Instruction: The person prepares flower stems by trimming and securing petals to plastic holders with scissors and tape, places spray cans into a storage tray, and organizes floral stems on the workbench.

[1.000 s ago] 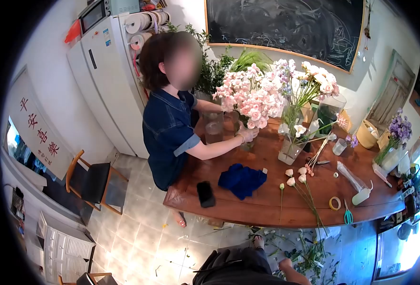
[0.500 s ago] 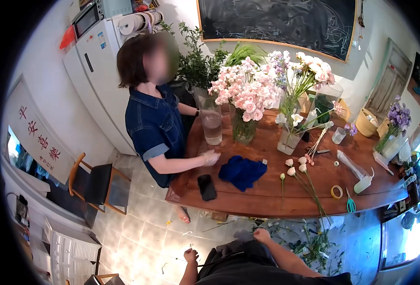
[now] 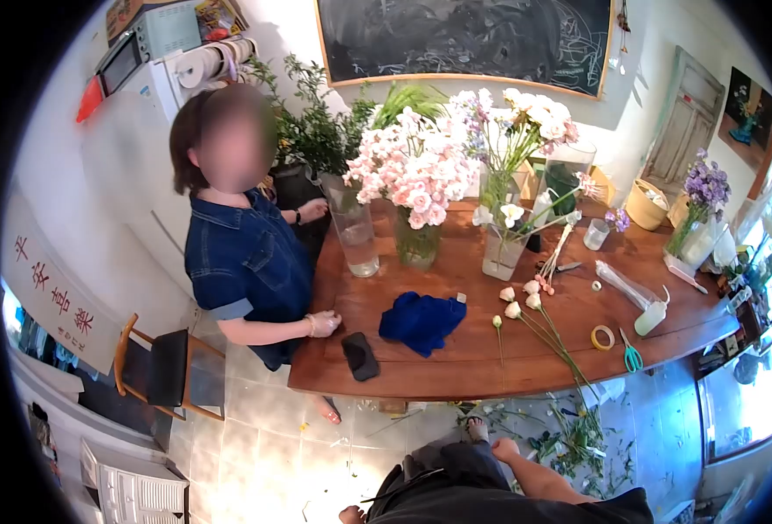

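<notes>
My right hand [image 3: 505, 450] hangs beside my right thigh, fingers curled in, with nothing seen in it. At the bottom edge of the view, my left hand [image 3: 351, 515] is partly cut off; what shows of it looks curled and empty. Neither hand touches the wooden table [image 3: 525, 367] in front of me. On the table lie a blue cloth [image 3: 422, 323], a dark phone [image 3: 360, 356], pale roses on long stems [image 3: 534, 316], a roll of yellow tape [image 3: 602, 338] and teal scissors [image 3: 632, 354]. A glass vase of pink roses [image 3: 416, 166] stands farther back.
Left of the table stands a person in a denim shirt [image 3: 255, 253], one hand at the table's edge, near a tall glass vase with water [image 3: 355, 236]. Cut leaves and stems [image 3: 578, 441] litter the floor. A chair [image 3: 168, 367] is at the left; a spray bottle [image 3: 652, 314] stands right.
My view has shifted and my body has moved nearer the table, a foot now showing. My left hand has dropped toward the bottom edge. The other person has turned toward me and drawn back a hand.
</notes>
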Demonstrator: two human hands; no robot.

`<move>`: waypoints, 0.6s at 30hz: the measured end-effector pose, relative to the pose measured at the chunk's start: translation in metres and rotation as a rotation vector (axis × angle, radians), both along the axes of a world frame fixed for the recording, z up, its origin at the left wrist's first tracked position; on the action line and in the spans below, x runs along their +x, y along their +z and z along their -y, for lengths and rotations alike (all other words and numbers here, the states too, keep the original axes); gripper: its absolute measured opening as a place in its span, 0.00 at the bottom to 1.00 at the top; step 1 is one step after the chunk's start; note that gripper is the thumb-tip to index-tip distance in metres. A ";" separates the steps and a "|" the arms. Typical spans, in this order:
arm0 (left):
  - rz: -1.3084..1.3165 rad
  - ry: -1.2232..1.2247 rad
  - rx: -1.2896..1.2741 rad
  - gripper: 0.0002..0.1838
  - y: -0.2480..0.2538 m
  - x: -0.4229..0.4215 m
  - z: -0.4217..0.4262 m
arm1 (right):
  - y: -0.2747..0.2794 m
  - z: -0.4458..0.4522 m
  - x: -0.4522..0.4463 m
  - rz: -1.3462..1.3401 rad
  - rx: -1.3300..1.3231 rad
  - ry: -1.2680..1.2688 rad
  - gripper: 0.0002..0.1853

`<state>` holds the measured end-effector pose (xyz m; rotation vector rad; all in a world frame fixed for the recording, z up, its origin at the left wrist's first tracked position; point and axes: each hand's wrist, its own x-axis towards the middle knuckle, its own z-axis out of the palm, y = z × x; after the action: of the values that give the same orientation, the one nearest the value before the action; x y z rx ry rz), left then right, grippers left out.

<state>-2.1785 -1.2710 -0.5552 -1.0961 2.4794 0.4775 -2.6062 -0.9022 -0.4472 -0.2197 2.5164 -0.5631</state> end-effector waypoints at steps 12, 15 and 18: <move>-0.569 1.530 0.618 0.13 0.109 -0.150 -0.020 | 0.069 -0.025 -0.045 0.125 -0.392 -0.266 0.10; -0.654 1.349 0.616 0.13 0.120 -0.196 -0.027 | 0.110 -0.018 -0.101 0.059 -0.500 -0.247 0.07; -0.733 1.148 0.494 0.14 0.143 -0.255 -0.044 | 0.145 -0.019 -0.165 -0.001 -0.710 -0.241 0.07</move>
<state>-2.4334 -1.2266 -0.4120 -2.2884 1.6852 1.9527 -2.7714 -0.8832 -0.3026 -0.1696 2.2565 -1.5402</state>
